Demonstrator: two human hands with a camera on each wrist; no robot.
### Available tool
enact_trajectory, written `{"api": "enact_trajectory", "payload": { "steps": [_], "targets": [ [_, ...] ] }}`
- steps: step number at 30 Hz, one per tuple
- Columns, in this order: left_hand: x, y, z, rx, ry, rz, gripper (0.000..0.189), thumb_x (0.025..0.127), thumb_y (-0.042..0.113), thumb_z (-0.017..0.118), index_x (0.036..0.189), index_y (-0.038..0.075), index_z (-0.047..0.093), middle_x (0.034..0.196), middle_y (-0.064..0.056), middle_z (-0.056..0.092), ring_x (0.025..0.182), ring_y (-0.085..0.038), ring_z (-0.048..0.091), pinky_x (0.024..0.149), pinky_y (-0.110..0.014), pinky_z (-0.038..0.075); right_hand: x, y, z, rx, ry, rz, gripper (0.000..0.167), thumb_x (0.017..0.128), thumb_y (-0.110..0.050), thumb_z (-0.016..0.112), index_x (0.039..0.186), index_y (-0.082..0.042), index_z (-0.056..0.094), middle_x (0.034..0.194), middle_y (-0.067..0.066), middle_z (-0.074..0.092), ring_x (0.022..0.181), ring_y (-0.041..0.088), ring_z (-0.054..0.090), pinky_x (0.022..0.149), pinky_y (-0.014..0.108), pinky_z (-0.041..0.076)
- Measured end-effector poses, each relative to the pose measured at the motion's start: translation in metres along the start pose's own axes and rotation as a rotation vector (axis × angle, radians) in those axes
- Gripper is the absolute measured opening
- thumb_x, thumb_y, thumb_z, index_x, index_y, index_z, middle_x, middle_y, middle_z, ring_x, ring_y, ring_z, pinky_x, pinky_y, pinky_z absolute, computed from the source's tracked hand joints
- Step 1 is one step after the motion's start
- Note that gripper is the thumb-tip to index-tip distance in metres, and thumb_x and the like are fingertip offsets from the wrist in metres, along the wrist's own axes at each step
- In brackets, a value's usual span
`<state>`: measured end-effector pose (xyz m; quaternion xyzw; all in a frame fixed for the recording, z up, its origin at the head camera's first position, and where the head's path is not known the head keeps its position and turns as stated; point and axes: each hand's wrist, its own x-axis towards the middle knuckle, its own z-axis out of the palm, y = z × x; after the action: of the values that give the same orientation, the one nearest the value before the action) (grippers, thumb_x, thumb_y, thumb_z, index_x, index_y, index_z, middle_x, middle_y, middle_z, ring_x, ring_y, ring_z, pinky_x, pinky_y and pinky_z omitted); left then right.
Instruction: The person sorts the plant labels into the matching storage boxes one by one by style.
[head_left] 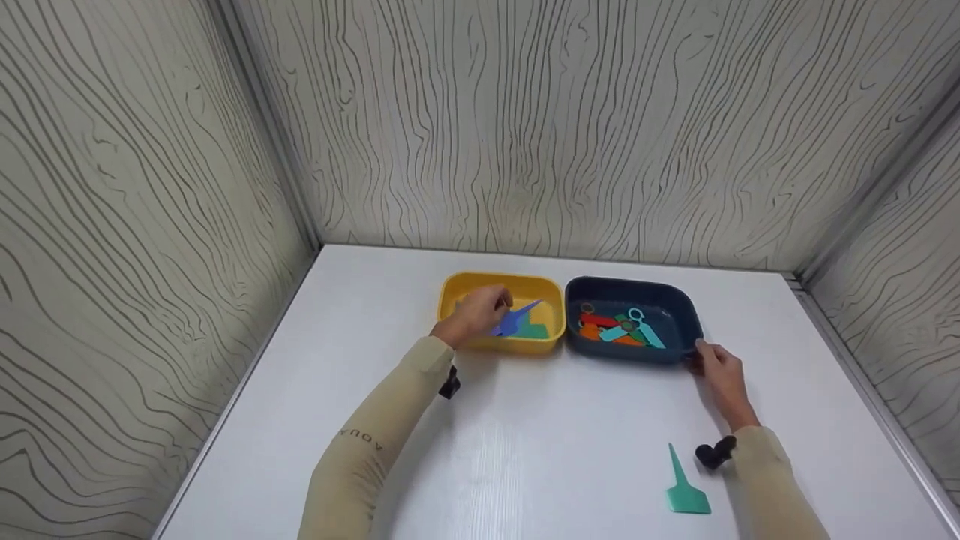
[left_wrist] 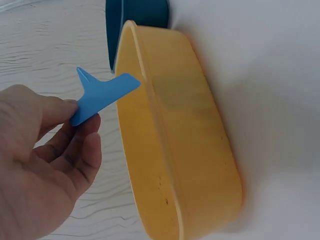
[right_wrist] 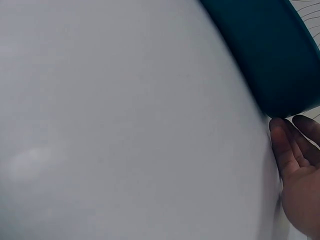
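My left hand (head_left: 474,309) is over the yellow bin (head_left: 510,346). In the left wrist view its thumb and fingers pinch one end of a blue T-shaped plant label (left_wrist: 97,97) above the rim. Inside the yellow bin lie green labels (head_left: 534,330), partly hidden by the hand and the blue label. My right hand (head_left: 724,379) touches the near right corner of the dark blue bin (head_left: 634,355), its fingers fairly straight in the right wrist view. That bin holds several flat tags with ring ends, such as a red tag (head_left: 598,320) and a light blue tag (head_left: 651,334).
A green T-shaped plant label (head_left: 686,496) lies on the white table (head_left: 480,465), left of the right forearm. The two bins stand side by side near the back edge. Wood-patterned panels (head_left: 480,135) rise behind and at both sides.
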<state>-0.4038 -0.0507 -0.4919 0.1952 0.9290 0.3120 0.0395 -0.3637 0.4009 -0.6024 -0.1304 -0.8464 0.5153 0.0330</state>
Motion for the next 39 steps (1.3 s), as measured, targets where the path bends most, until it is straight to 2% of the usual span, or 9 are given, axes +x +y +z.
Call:
{"api": "enact_trajectory", "payload": {
  "steps": [6,12,19,22,26,29,32,36,39],
  "targets": [
    [0.009,-0.013,-0.008,0.029,-0.008,-0.047,0.018,0.099,0.008,0.054,0.113,0.002,0.064,0.11,-0.011,0.066,0.1,-0.022,0.06,0.095,-0.036,0.05,-0.001,0.0,0.0,-0.017,0.02,0.01,0.072,0.097,-0.063,0.039,0.128,-0.001,0.058,0.108,0.002,0.063,0.092,-0.001,0.052,0.085,0.014,0.037],
    [0.014,-0.022,-0.012,0.059,-0.006,-0.109,0.022,0.098,0.005,0.05,0.113,0.002,0.065,0.111,-0.009,0.067,0.102,-0.021,0.061,0.094,-0.038,0.05,-0.001,-0.002,0.001,-0.029,0.028,0.015,0.071,0.097,-0.062,0.038,0.13,-0.002,0.058,0.108,0.003,0.064,0.089,-0.002,0.054,0.083,0.012,0.039],
    [0.02,-0.024,-0.012,0.119,0.016,-0.169,0.022,0.098,0.005,0.049,0.111,0.006,0.067,0.113,-0.005,0.068,0.105,-0.018,0.061,0.097,-0.038,0.049,0.0,-0.001,0.002,-0.034,0.019,0.023,0.069,0.099,-0.06,0.038,0.129,-0.001,0.057,0.107,0.006,0.064,0.087,0.001,0.058,0.079,0.011,0.041],
    [0.024,-0.023,-0.013,0.109,0.018,-0.205,0.021,0.098,0.005,0.05,0.112,0.008,0.067,0.115,-0.004,0.066,0.105,-0.018,0.059,0.099,-0.038,0.049,0.0,0.0,0.001,-0.033,0.023,0.017,0.069,0.099,-0.06,0.038,0.128,0.0,0.057,0.103,0.003,0.065,0.086,0.001,0.058,0.078,0.011,0.041],
    [0.029,-0.024,-0.016,0.095,0.05,-0.243,0.022,0.098,0.005,0.052,0.115,0.008,0.067,0.114,-0.004,0.064,0.105,-0.018,0.058,0.098,-0.038,0.048,0.0,-0.001,0.001,-0.012,0.025,0.003,0.068,0.099,-0.059,0.04,0.126,0.001,0.058,0.099,-0.001,0.066,0.086,0.001,0.059,0.078,0.011,0.042],
    [0.031,-0.026,-0.018,0.117,0.075,-0.239,0.023,0.097,0.006,0.054,0.116,0.007,0.067,0.111,-0.006,0.062,0.104,-0.02,0.057,0.095,-0.037,0.049,0.0,-0.002,0.001,-0.007,0.026,0.001,0.068,0.099,-0.059,0.04,0.126,0.001,0.058,0.096,-0.004,0.067,0.085,-0.001,0.059,0.078,0.01,0.042],
    [0.032,-0.028,-0.02,0.15,0.088,-0.196,0.023,0.097,0.007,0.055,0.117,0.006,0.067,0.111,-0.008,0.062,0.104,-0.022,0.058,0.092,-0.037,0.051,-0.001,-0.001,0.001,0.011,0.026,-0.001,0.068,0.098,-0.058,0.041,0.125,0.002,0.059,0.095,-0.005,0.066,0.085,0.0,0.06,0.078,0.012,0.044],
    [0.032,-0.029,-0.02,0.153,0.084,-0.171,0.023,0.097,0.006,0.055,0.117,0.006,0.067,0.112,-0.01,0.063,0.104,-0.022,0.059,0.09,-0.036,0.051,-0.001,-0.001,0.0,0.042,0.017,0.002,0.065,0.099,-0.056,0.044,0.122,0.003,0.059,0.097,-0.002,0.067,0.084,0.002,0.062,0.079,0.016,0.047],
    [0.033,-0.027,-0.017,0.148,0.075,-0.182,0.022,0.097,0.006,0.055,0.116,0.007,0.066,0.111,-0.009,0.062,0.103,-0.021,0.059,0.091,-0.036,0.051,-0.001,-0.001,0.0,0.046,0.018,0.002,0.064,0.099,-0.056,0.044,0.122,0.002,0.059,0.095,-0.004,0.067,0.084,0.002,0.061,0.078,0.016,0.047]
  ]
}}
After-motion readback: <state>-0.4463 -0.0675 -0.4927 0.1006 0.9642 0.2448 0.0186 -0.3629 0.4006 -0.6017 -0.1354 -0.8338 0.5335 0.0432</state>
